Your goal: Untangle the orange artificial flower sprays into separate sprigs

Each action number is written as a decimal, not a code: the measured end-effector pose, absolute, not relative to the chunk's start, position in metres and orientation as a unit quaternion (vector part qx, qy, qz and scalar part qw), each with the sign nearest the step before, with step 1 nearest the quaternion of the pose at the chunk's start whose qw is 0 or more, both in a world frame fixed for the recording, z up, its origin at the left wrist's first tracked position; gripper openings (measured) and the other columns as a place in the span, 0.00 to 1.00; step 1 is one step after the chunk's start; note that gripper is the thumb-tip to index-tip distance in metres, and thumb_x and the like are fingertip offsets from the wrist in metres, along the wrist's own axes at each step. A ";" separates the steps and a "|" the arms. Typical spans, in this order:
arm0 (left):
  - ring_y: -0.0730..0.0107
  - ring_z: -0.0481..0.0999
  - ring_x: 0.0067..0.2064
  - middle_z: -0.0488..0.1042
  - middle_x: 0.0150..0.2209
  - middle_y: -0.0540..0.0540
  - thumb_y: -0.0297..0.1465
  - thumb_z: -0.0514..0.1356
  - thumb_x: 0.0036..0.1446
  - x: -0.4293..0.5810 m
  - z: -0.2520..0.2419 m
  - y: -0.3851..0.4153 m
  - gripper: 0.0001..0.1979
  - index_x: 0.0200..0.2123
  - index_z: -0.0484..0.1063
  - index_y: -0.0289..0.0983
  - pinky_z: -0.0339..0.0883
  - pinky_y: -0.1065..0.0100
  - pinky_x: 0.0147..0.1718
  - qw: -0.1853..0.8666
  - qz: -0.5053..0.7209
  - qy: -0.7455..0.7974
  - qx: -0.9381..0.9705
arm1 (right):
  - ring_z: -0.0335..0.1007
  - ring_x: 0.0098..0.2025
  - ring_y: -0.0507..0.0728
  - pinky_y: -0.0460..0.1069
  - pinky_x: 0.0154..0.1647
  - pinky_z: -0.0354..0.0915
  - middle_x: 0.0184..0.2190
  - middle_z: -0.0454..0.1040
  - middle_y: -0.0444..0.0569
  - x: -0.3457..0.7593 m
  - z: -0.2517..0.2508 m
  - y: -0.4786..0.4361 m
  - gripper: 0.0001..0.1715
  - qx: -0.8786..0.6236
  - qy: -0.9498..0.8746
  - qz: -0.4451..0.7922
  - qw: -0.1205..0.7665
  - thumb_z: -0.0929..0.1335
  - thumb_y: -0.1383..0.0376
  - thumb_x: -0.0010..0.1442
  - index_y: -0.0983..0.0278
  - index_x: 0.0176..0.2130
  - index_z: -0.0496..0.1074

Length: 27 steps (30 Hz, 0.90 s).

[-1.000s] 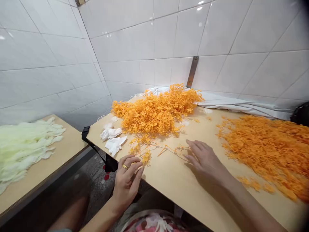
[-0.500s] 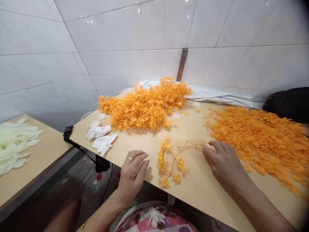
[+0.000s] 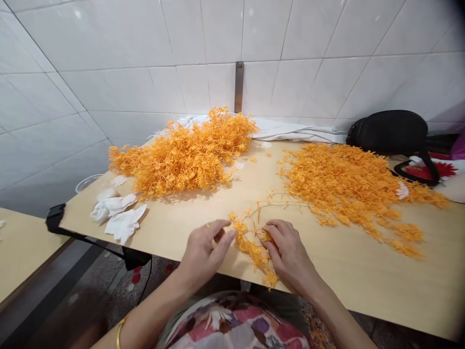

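An orange plastic flower sprig [image 3: 252, 242] lies at the near edge of the wooden table [image 3: 356, 276], its thin stems reaching toward the right-hand pile. My left hand [image 3: 204, 249], a ring on one finger, has its fingertips pinched on the sprig's left end. My right hand [image 3: 288, 249] is curled over the sprig's right side, fingers pressing a cluster of blossoms. One large heap of orange sprigs [image 3: 183, 155] sits at the back left, and a flatter spread of orange pieces [image 3: 348, 182] lies at the right.
Crumpled white petal pieces [image 3: 116, 215] lie near the table's left edge above a black clamp [image 3: 54, 218]. White cloth [image 3: 290, 130] runs along the tiled wall. A black bag [image 3: 390, 131] stands at the back right. A second wooden table [image 3: 18, 247] is on the left.
The view has swung right. My right hand pulled the sprig toward the near edge and both hands have closed on it; before, the left rested on the table edge.
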State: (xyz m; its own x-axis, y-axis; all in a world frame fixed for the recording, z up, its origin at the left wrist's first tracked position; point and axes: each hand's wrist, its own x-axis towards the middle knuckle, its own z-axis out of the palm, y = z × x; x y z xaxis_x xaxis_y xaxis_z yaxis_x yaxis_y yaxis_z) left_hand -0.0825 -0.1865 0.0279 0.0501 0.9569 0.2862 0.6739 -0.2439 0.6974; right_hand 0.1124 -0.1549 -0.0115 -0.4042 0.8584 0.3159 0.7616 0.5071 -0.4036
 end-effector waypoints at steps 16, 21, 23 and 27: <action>0.77 0.66 0.21 0.68 0.19 0.50 0.30 0.61 0.41 -0.047 0.017 -0.061 0.09 0.19 0.62 0.34 0.58 0.73 0.23 0.640 0.455 0.425 0.451 | 0.61 0.29 0.52 0.46 0.30 0.57 0.25 0.66 0.42 0.118 0.010 -0.089 0.05 -0.475 -0.702 0.374 0.378 0.61 0.68 0.49 0.63 0.30 0.64; 0.75 0.68 0.20 0.70 0.20 0.50 0.29 0.65 0.37 -0.059 0.015 -0.052 0.11 0.26 0.68 0.33 0.61 0.72 0.22 0.740 0.382 0.415 0.366 | 0.61 0.31 0.53 0.48 0.32 0.56 0.29 0.67 0.44 0.104 0.016 -0.058 0.08 -0.493 -0.745 0.270 0.359 0.62 0.67 0.48 0.64 0.32 0.65; 0.73 0.69 0.21 0.71 0.20 0.48 0.29 0.67 0.34 -0.060 0.016 -0.048 0.13 0.26 0.68 0.32 0.61 0.71 0.22 0.737 0.348 0.435 0.384 | 0.61 0.32 0.54 0.48 0.33 0.56 0.29 0.66 0.45 0.101 0.016 -0.050 0.10 -0.505 -0.742 0.235 0.374 0.62 0.68 0.47 0.64 0.34 0.64; 0.77 0.65 0.17 0.68 0.14 0.51 0.28 0.65 0.35 -0.053 0.017 -0.039 0.10 0.20 0.67 0.33 0.56 0.74 0.18 0.667 0.366 0.484 0.432 | 0.63 0.33 0.53 0.48 0.34 0.58 0.30 0.67 0.45 0.101 0.007 -0.043 0.11 -0.508 -0.716 0.256 0.404 0.63 0.67 0.47 0.64 0.35 0.65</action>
State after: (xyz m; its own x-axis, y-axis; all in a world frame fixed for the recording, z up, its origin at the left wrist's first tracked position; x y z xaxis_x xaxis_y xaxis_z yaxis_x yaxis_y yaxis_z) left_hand -0.0532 -0.0386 0.0170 0.2626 0.9072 -0.3288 -0.0695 0.3577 0.9313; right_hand 0.1015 -0.0433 0.0072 -0.1565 0.9349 0.3185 0.5215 0.3521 -0.7772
